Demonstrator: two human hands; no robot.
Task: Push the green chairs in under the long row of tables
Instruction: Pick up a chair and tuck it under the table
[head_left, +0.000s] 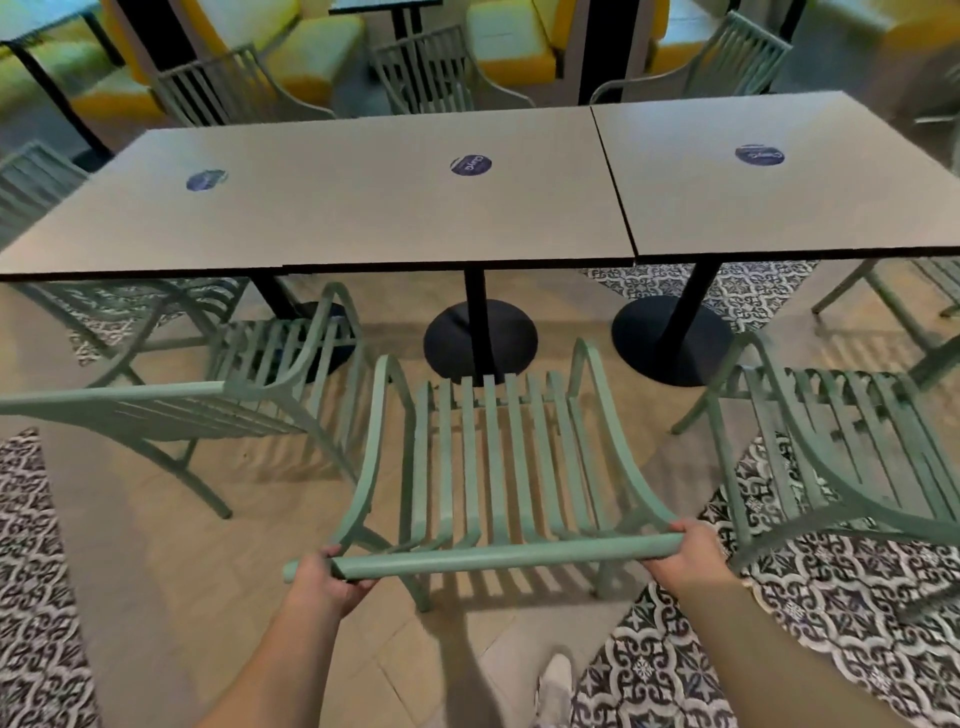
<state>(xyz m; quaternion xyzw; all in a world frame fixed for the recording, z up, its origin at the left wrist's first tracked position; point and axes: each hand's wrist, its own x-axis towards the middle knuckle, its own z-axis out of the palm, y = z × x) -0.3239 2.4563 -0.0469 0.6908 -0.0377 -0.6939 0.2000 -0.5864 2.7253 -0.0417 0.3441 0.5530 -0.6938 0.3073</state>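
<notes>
My left hand (324, 574) and right hand (685, 548) grip the chair (493, 467) by its top rail. The chair stands just short of the table (363, 208).

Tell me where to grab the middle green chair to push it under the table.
Take the middle green chair by the top rail of its backrest, from behind, one hand at each end. The rail lies level and faces the person; the left hand and right hand already grip it so, seat aimed at the table.
</notes>
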